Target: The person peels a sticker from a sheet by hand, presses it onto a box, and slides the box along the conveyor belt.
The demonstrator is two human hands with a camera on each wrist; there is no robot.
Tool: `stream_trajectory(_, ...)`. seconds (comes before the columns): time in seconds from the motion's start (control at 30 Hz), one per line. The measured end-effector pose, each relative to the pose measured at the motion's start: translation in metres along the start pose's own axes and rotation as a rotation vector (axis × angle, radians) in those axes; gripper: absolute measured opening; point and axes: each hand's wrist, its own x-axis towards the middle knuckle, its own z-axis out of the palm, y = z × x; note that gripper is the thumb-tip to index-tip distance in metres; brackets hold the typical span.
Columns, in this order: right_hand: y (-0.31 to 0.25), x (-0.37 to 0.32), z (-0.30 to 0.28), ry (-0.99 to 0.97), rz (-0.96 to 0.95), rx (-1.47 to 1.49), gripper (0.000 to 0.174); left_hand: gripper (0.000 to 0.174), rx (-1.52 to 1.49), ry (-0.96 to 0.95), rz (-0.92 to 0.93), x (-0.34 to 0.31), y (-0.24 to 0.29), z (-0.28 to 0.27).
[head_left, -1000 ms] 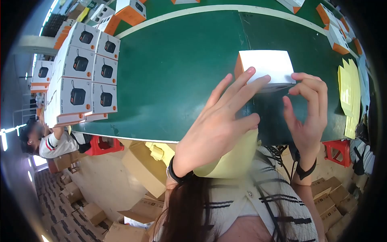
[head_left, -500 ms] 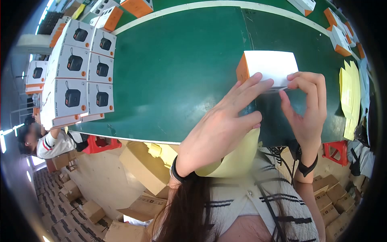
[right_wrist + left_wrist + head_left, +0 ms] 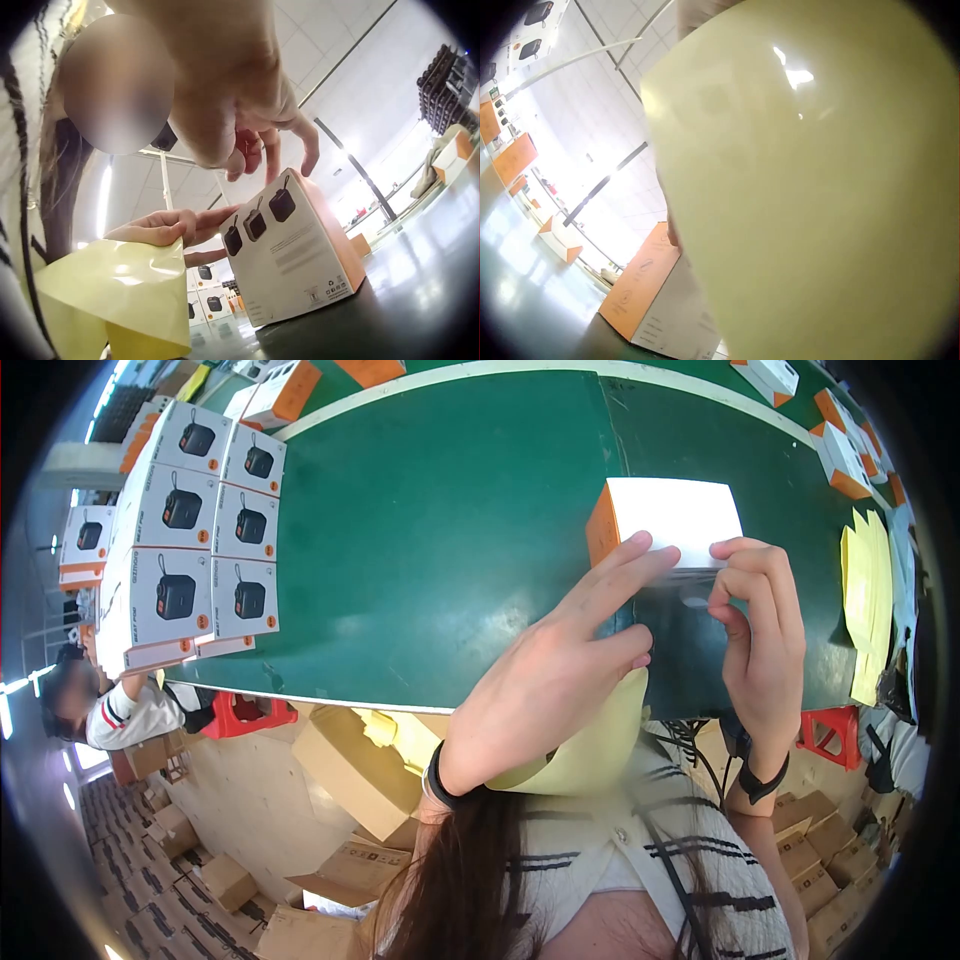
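A white box with orange ends (image 3: 680, 520) stands on the green table; the right wrist view shows printed devices on the box's side (image 3: 296, 255). My left hand (image 3: 550, 680) pinches a glossy yellow sheet (image 3: 590, 750) between thumb and folded fingers, while its two extended fingers touch the box's near top edge. That sheet fills much of the left wrist view (image 3: 802, 172). My right hand (image 3: 765, 630) has a fingertip at the box's near right top corner, its other fingers and thumb bent below. Whether anything thin lies between them I cannot tell.
Stacked printed boxes (image 3: 175, 595) stand at the table's left. More white and orange boxes (image 3: 845, 460) line the far side. Yellow sheets (image 3: 865, 610) lie at the right edge. A seated person (image 3: 135, 715) is at far left, near an open carton (image 3: 345, 770).
My right thumb has drawn back from the box's near edge and bent towards the fingers. My left hand still pinches the yellow sheet, its extended fingers at the box edge.
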Motion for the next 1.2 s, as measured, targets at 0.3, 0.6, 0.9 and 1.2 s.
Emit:
stream_trajectory(0.3, -0.003, 0.006, 0.004, -0.019, 0.021, -0.076, 0.029, 0.017, -0.005, 0.005, 0.005, -0.001, -0.001, 0.0)
stream_trajectory(0.6, 0.007, 0.011, 0.006, 0.004, 0.08, 0.058, 0.038, 0.015, -0.073, -0.003, 0.01, 0.0, -0.006, 0.0)
stream_trajectory(0.9, 0.056, 0.036, 0.054, 0.206, 0.081, 0.74, 0.028, 0.006, -0.313, -0.031, -0.052, 0.006, -0.001, -0.001)
stream_trajectory(1.2, 0.228, 0.179, 0.05, 0.097, 0.191, 0.575, 0.043, 0.011, -0.426, 0.751, -0.192, -0.021, -0.004, -0.062)
